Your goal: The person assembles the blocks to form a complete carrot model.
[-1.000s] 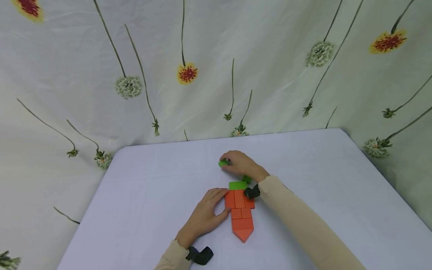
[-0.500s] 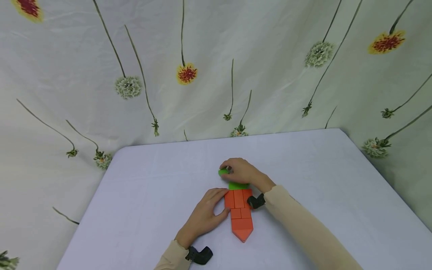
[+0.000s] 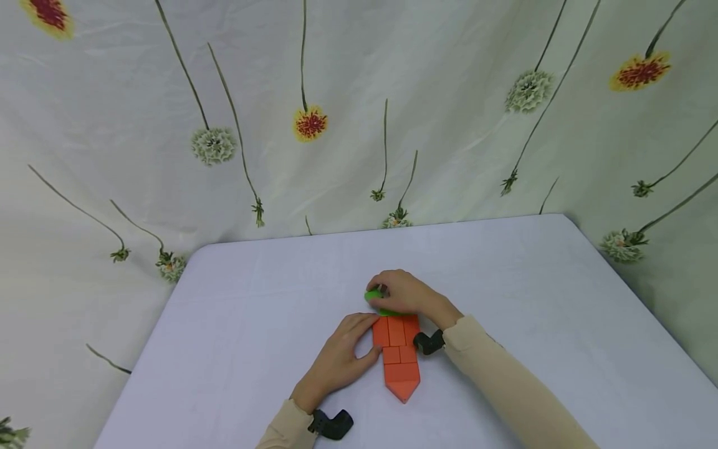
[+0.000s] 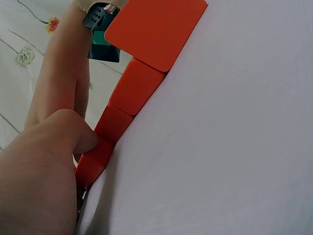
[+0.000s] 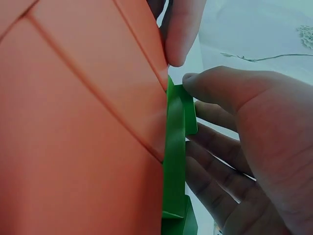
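Note:
Orange blocks [image 3: 396, 330] lie flat together on the white table, ending in a point toward the near side. Against their far end lies a green rectangular block [image 5: 174, 156]. My right hand [image 3: 404, 293] pinches a smaller green block [image 3: 372, 295] between thumb and fingers, just beyond that rectangle. In the right wrist view this small block [image 5: 190, 110] stands behind the longer green one, and part of another green block [image 5: 190, 218] shows lower down. My left hand [image 3: 336, 355] rests along the left side of the orange blocks, thumb and fingertips touching them.
The white-covered table [image 3: 269, 299] reaches back to a hanging cloth [image 3: 348, 75] printed with flowers. Black wrist cameras sit on both wrists; the right one [image 3: 429, 343] is at the right edge of the orange blocks.
My right hand has moved nearer with the small green block, up to the green rectangle, which it now largely covers. The left hand keeps its place.

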A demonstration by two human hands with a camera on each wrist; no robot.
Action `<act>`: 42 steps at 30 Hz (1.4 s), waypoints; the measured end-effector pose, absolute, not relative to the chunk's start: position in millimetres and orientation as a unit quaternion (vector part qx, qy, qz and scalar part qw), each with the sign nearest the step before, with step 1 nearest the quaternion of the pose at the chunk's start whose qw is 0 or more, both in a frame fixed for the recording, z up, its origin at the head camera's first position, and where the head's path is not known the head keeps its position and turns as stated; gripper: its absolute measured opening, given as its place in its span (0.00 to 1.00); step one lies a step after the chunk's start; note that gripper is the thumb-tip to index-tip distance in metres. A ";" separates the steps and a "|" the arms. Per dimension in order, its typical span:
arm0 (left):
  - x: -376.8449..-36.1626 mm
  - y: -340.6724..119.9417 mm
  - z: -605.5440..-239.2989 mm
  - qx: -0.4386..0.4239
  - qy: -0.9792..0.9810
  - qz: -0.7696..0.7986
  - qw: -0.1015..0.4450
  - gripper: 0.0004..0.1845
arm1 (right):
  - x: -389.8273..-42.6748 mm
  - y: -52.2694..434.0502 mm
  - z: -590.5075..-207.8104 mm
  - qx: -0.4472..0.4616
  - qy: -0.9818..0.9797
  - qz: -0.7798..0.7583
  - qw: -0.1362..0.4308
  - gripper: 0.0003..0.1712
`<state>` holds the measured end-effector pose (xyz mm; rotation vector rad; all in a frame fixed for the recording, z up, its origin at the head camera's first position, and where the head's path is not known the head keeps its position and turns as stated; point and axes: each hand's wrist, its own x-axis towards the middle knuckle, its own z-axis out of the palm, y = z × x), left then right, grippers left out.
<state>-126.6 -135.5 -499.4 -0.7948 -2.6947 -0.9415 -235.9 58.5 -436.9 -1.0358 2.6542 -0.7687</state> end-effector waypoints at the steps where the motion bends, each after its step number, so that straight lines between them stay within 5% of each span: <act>1: -126.7 -135.4 -499.4 -0.268 -0.906 -0.316 0.089 0.28 | -235.5 58.9 -436.9 -0.350 0.895 -0.259 0.096 0.17; 31: -127.5 -134.6 -501.7 -0.260 -0.910 -0.311 0.087 0.29 | -239.4 65.4 -440.4 -0.361 0.886 -0.270 0.110 0.15; 42: -126.0 -134.2 -498.9 -0.257 -0.910 -0.313 0.085 0.29 | -230.0 86.1 -430.3 -0.323 0.884 -0.329 0.073 0.20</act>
